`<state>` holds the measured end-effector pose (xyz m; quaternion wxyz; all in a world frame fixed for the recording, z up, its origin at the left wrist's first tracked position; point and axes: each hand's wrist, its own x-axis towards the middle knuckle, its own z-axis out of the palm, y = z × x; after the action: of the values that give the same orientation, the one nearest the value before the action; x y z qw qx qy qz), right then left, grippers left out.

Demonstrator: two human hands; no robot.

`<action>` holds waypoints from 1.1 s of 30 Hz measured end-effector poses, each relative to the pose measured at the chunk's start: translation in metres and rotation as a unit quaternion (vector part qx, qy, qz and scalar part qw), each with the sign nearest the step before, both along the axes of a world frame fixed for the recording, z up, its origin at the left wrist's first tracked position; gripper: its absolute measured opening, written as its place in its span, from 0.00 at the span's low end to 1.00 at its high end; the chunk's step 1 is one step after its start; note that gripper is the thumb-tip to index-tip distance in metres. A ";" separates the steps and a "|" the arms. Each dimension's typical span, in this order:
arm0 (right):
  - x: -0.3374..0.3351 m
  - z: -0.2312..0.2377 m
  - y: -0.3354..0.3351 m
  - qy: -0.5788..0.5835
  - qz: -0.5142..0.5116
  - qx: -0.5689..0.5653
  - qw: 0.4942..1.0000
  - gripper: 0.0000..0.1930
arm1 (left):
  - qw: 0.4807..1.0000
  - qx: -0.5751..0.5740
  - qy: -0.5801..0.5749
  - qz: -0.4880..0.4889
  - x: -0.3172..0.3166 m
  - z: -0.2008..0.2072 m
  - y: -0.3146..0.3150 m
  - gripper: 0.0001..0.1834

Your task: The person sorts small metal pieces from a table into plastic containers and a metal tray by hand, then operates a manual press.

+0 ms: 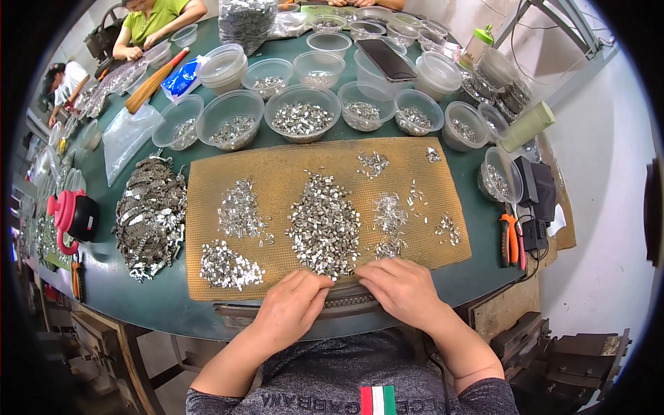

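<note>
My left hand (294,304) and my right hand (401,287) rest at the front edge of a tan textured mat (277,162). Each hand's fingertips are pinched together; whatever they hold is too small or hidden to make out. Just below them, a dark curved bar (238,311) runs along the table edge, with a short row of linked metal pieces (349,301) on it between my hands. Right before my fingertips lies the largest pile of small silvery metal pieces (323,228). Smaller piles, such as flat bits (227,266) and thin bits (389,213), lie on either side.
Clear plastic tubs (302,114) of metal bits line the mat's far side. A heap of linked metal strips (150,214) lies left, beside a pink-lidded black bottle (72,216). Orange-handled pliers (508,238) lie right. A phone (386,59) rests on tubs. Other people sit beyond.
</note>
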<state>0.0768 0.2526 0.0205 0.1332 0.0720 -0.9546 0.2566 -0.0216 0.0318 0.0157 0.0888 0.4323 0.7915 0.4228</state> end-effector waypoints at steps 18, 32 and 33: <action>-0.006 -0.007 0.011 -0.044 -0.011 -0.033 0.998 0.09 | 1.000 0.007 -0.011 -0.010 0.000 -0.003 0.003 0.06; -0.012 -0.015 0.004 0.006 -0.012 0.059 0.998 0.06 | 0.994 0.000 0.042 -0.104 0.015 -0.008 0.035 0.07; -0.012 -0.016 0.005 0.006 -0.013 0.058 0.998 0.06 | 0.993 0.000 0.048 -0.106 0.016 -0.009 0.036 0.06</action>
<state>0.0646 0.2580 0.0042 0.1381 0.0685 -0.9678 0.1988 -0.0059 0.0681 0.0067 0.0953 0.5337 0.7444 0.3898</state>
